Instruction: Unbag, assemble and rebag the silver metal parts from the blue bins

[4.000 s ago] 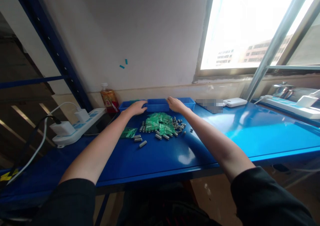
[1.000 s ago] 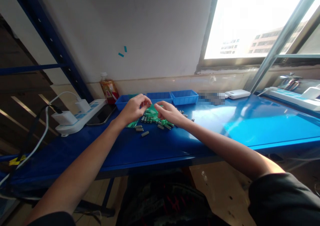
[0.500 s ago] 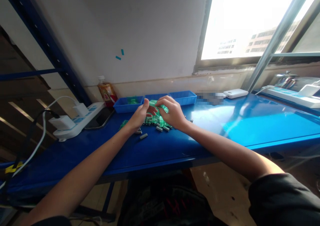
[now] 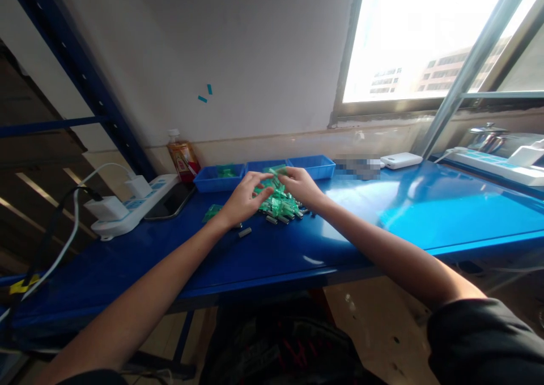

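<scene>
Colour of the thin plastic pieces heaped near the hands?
The plastic pieces are translucent green, clearest in the head view.

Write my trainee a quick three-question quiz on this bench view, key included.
1. How many blue bins stand in the row?
2. True or false: the smartphone lies to the right of both hands.
3. Which are the left hand and right hand nearest to? a) bottle b) green plastic packets c) window

Key: 1. Three. 2. False; the smartphone lies on the left, beside a white power strip. 3. b, the green plastic packets.
</scene>
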`<state>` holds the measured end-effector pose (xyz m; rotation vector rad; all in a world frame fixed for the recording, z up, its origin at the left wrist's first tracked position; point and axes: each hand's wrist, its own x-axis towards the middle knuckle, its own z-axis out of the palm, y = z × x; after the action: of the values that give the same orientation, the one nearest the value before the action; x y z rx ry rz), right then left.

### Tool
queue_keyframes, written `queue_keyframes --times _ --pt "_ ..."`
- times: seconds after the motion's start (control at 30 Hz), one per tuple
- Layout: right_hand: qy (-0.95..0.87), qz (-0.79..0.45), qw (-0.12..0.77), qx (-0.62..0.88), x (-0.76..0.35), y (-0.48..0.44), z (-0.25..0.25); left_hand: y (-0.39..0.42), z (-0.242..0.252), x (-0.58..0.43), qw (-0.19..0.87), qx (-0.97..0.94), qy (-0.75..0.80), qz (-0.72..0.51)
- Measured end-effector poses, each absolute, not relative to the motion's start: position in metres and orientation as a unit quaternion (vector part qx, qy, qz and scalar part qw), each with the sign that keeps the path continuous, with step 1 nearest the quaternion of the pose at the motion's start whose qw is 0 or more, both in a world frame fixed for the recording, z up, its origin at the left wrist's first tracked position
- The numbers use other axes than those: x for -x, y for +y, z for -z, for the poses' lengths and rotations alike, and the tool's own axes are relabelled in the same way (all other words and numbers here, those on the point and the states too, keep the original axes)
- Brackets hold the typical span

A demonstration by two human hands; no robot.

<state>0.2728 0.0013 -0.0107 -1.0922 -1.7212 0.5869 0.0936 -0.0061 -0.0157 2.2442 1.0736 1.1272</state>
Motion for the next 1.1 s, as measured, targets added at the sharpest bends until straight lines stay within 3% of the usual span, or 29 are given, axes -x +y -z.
queue_keyframes --times 0.13,0.23,0.33,0.43,0.5,0.57,0.7,0.87,1.0,1.1 --pt "-0.802 -0.004 0.434 0.41 -0.273 -0.003 0.019 -0.001 0.014 -0.092 0.431 -0.649 0.449 -0.438" --pt "-0.84 0.035 0.405 0.358 -0.267 -0.007 0.023 0.004 0.01 -0.087 0.517 -0.591 0.444 -0.432" --pt "-0.845 0.05 0.417 0.332 -0.264 -0.01 0.022 0.017 0.003 -0.075 0.536 -0.541 0.444 -0.472" --pt "-0.82 0.056 0.452 0.345 -0.266 -0.012 0.017 0.036 -0.005 -0.053 0.482 -0.473 0.481 -0.559" --pt "-0.807 0.056 0.46 0.367 -0.269 -0.015 0.012 0.046 -0.01 -0.032 0.457 -0.496 0.498 -0.546" --pt "-0.804 0.059 0.454 0.378 -0.269 -0.018 0.009 0.052 -0.013 -0.009 0.408 -0.583 0.544 -0.445" --pt "-0.813 0.054 0.446 0.371 -0.264 -0.023 0.01 0.05 -0.016 0.024 0.162 -0.712 0.654 -0.196" --pt "-0.83 0.023 0.434 0.349 -0.257 -0.023 0.018 0.041 -0.009 0.031 0.215 -0.782 0.585 -0.021" --pt "-0.85 -0.004 0.423 0.313 -0.255 -0.024 0.018 0.041 -0.002 0.021 0.171 -0.787 0.589 -0.064" --pt "-0.849 -0.046 0.411 0.329 -0.254 -0.026 0.016 0.039 -0.002 0.005 0.082 -0.806 0.55 -0.202"
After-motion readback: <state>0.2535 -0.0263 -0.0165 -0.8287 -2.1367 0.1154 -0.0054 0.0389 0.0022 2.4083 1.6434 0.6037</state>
